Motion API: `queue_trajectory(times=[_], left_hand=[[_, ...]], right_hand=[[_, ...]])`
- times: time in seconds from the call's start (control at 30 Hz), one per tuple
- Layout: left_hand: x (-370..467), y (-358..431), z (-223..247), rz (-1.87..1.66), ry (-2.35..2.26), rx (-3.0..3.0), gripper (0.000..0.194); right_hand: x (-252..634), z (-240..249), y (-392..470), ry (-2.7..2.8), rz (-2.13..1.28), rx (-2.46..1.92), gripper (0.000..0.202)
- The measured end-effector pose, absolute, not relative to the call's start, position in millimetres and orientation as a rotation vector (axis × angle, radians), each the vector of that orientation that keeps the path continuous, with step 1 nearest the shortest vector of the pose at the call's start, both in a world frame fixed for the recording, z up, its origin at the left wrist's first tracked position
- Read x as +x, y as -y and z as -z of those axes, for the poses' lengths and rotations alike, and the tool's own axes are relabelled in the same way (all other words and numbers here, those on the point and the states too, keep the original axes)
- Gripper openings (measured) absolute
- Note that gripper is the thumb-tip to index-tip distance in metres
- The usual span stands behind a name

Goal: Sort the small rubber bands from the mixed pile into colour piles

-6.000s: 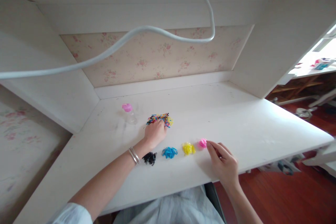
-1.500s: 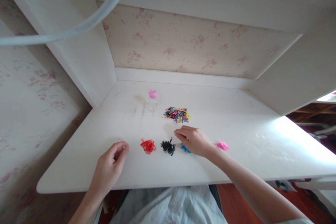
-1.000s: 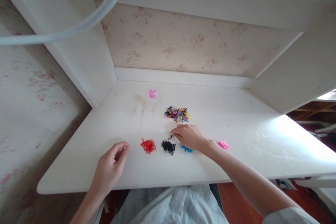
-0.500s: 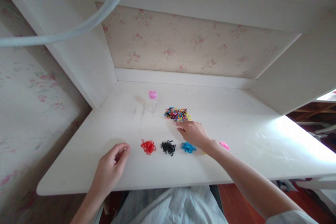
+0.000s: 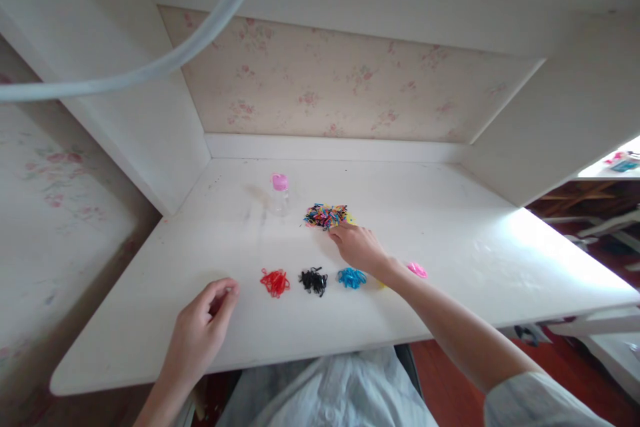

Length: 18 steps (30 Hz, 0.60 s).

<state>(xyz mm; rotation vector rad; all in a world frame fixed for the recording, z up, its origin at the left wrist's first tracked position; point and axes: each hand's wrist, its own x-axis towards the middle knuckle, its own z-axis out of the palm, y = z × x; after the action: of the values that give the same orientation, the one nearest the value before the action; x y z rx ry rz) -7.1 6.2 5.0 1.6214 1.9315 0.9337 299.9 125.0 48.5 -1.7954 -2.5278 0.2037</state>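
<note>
A mixed heap of small multicoloured rubber bands lies on the white desk. At its near right edge is my right hand, palm down, with thumb and fingers pinched together against the bands; what sits between the fingertips is too small to tell. My left hand rests near the desk's front left, fingers curled to the thumb, and whatever they may hold is hidden. Between the hands lie sorted piles: red bands, black bands and blue bands. Yellow bands are mostly covered by my right wrist; pink bands lie beyond it.
A clear bottle with a pink cap stands behind and left of the heap. White side panels and a shelf enclose the desk. A pale cable curves across the upper view.
My right fingers have closed at the edge of the mixed heap. The left hand keeps its curled pose. The whole view has shifted slightly.
</note>
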Motion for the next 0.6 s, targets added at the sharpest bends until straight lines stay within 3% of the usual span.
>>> queue_trajectory(times=[0.2, 0.4, 0.6], left_hand=[[-7, -8, -5, -0.894, -1.952, 1.585, 0.036], [-7, -9, -4, -0.904, -1.991, 1.542, 0.039], [-3, -13, -9, -0.913, -2.030, 1.489, 0.040]], right_hand=[[354, -63, -107, 2.263, -0.415, -1.502, 0.029], [428, -57, -73, 1.965, -0.367, -1.680, 0.029], [465, -44, -44, 2.046, -0.317, -1.772, 0.028]])
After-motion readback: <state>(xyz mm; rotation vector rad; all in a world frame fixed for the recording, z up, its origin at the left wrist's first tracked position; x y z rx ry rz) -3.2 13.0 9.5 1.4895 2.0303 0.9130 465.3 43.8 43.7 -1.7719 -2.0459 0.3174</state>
